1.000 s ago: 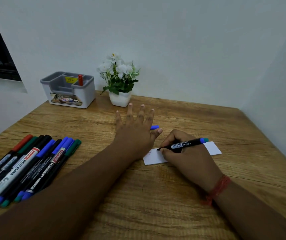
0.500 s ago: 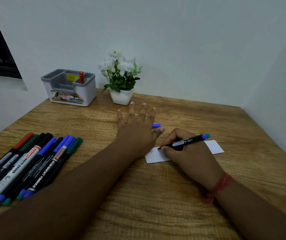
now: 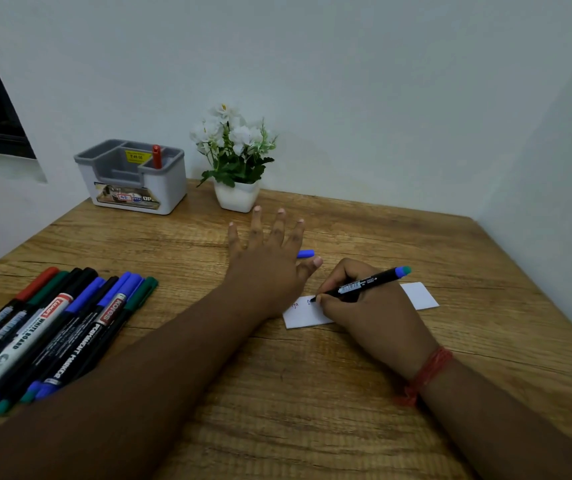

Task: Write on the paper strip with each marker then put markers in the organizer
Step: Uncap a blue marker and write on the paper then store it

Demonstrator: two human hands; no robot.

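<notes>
While right hand (image 3: 374, 306) pinches marker (image 3: 367, 283), tip on strip (image 3: 419, 295) under that grip | risk: strip may slide and smear if left hand (image 3: 267, 271) lifts | left: flat, fingers spread, holds nothing, just left of grip | cap (image 3: 305, 253) beyond | organizer (image 3: 132, 178) far left

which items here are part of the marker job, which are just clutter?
Job:
- paper strip
- blue marker, gripped by right hand, tip on the strip
- blue cap, beside left hand
- row of markers at left
- organizer, red marker in it

Clutter:
- flower pot
- red wrist thread
</notes>
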